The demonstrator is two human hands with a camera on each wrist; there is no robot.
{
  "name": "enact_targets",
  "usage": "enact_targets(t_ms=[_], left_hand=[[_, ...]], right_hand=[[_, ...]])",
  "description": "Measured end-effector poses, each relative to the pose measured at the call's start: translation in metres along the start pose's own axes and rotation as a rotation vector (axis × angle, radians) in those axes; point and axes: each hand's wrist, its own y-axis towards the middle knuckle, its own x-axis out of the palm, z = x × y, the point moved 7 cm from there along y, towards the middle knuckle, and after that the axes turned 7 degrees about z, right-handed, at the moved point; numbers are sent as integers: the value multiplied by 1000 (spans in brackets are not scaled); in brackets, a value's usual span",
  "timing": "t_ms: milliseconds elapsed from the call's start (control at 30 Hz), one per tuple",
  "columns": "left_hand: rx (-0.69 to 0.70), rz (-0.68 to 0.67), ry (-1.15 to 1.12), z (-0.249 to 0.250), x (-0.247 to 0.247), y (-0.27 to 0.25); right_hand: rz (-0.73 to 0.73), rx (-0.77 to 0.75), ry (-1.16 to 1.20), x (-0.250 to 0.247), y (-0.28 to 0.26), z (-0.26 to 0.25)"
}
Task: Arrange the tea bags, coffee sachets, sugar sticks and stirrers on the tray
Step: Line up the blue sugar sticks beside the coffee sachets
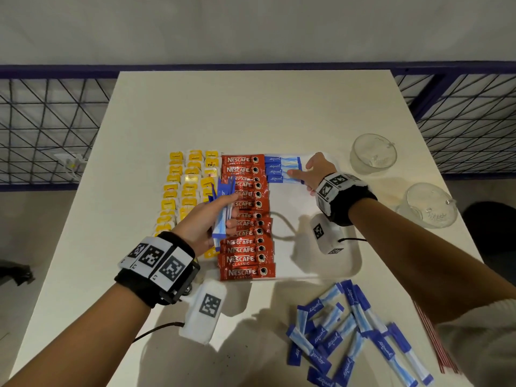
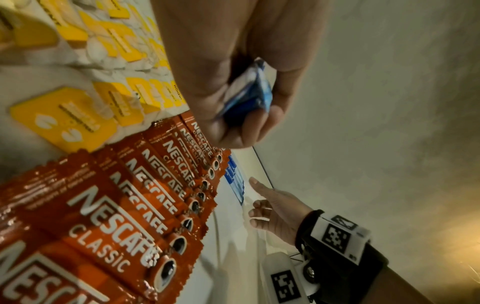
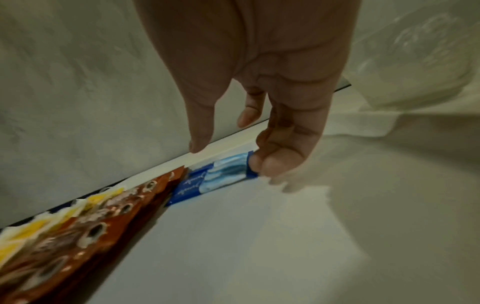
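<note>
Left hand (image 1: 208,219): fingers curled round bundle (image 1: 222,212) of blue sugar sticks, above coffee sachets (image 1: 247,216). Right hand (image 1: 314,171): fingers extended, tips on right ends of four-stick row (image 1: 282,169) at tray (image 1: 315,263) far edge. Tea bags (image 1: 187,188) left of sachets. Loose sticks (image 1: 346,333) on table (image 1: 251,107), near right; stirrers (image 1: 435,339) beside them.

Two glass cups stand on the white table (image 1: 251,107), one cup (image 1: 373,153) near its right edge and the other cup (image 1: 428,205) nearer to the person.
</note>
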Motion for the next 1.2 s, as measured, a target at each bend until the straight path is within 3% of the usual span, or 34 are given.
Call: enact_targets(t_ms=[100,267,367,500,900,1067,1200], left_hand=[[-50,-60,-14,-5,9,-8],[0,-62,192,-14,22,-18],[44,-83,264,-17,31,-25],[62,-104,236,-20,38,-33],[108,-36,244,-15,34,-47],[196,-12,143,-3,31,-44],[252,-2,258,2,37,-41]], right_hand=[[-18,-75,75,-10,-25,-12],[-399,-179,235,0,-95,-41],[-527,-228,220,5,-124,-45],[-534,-276,233,2,-139,-45],[-443,-138,529,-27,-137,-41],[-553,-194,341,-21,-145,-45],[-592,-293,227,-16,-152,-53]])
